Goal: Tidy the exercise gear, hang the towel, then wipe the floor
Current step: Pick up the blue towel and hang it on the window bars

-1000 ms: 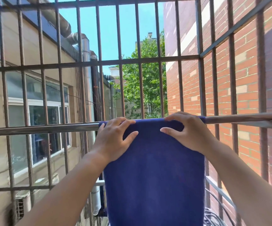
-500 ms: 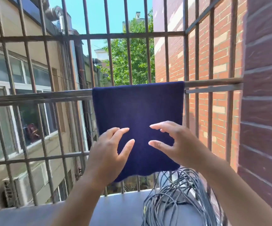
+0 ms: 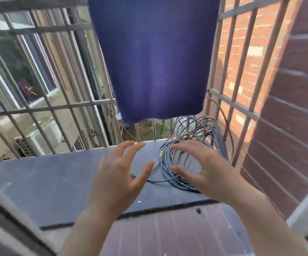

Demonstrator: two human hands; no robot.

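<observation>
Currently we are holding our left hand (image 3: pixel 119 177) and right hand (image 3: pixel 207 174) out empty, fingers spread apart, below the navy towel (image 3: pixel 154 58) hanging before the window bars (image 3: pixel 44 107).

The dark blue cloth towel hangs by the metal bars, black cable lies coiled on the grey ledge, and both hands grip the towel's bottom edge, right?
Not quite: the head view shows the left hand and right hand open below the dark blue cloth towel, holding nothing. The rest stands.
</observation>
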